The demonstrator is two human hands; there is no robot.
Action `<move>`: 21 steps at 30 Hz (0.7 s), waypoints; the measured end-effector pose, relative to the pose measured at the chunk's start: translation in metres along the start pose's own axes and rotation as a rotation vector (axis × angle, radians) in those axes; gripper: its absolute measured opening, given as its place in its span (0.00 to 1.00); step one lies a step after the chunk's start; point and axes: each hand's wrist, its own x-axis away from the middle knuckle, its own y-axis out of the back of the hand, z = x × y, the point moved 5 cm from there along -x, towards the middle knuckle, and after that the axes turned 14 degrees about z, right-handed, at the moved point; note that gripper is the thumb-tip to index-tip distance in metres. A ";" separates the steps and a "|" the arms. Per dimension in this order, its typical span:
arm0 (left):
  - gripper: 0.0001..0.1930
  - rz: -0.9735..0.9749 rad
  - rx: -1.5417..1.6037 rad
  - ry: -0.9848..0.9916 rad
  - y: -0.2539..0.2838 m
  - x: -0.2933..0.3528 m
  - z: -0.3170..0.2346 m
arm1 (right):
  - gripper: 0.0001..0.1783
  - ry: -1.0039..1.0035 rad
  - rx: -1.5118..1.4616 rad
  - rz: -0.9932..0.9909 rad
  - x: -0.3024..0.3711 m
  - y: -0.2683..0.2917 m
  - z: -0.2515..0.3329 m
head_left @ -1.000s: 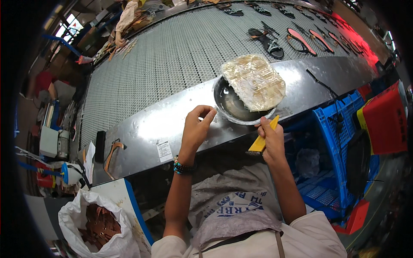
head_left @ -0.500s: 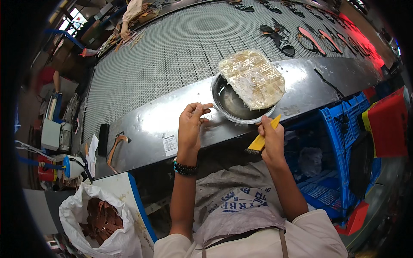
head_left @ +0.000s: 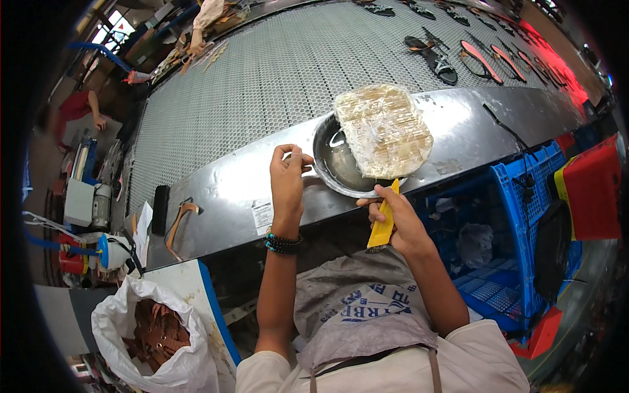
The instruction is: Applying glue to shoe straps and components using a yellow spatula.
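Observation:
A round grey bowl (head_left: 337, 157) with clear liquid in it stands on the metal table edge. A flat board wrapped in clear plastic and tape (head_left: 383, 131) covers its right part. At the bowl's left rim is my left hand (head_left: 287, 187), fingers curled and fingertips against the rim; their exact grip is partly hidden. My right hand (head_left: 403, 226), just in front of the bowl, is closed around a brush with a flat yellow handle (head_left: 385, 219). The dark bristles of this brush point down toward my apron.
Sandals (head_left: 436, 62) lie on the mesh conveyor (head_left: 249, 98) beyond. A brown strap (head_left: 175, 226) rests on the table at left. Below stand a white sack of brown pieces (head_left: 111, 314) and a blue crate (head_left: 517, 190). Another person's hand (head_left: 196, 42) works far left.
The bowl has shifted left under the wrapped board, along with my left hand, whose fingers have curled in. My right hand has moved left, and the brush now stands more upright.

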 end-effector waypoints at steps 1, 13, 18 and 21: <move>0.09 0.014 0.036 -0.030 0.000 -0.001 0.002 | 0.10 -0.004 -0.001 0.003 -0.001 0.000 -0.002; 0.08 -0.121 0.002 -0.217 -0.017 0.005 -0.019 | 0.08 0.081 -0.046 -0.235 0.006 -0.016 -0.010; 0.08 -0.171 -0.079 -0.267 -0.027 0.008 -0.029 | 0.12 0.121 0.047 -0.285 0.012 -0.013 -0.014; 0.07 -0.132 -0.047 -0.295 -0.032 0.011 -0.030 | 0.12 0.151 0.015 -0.365 0.018 -0.023 -0.012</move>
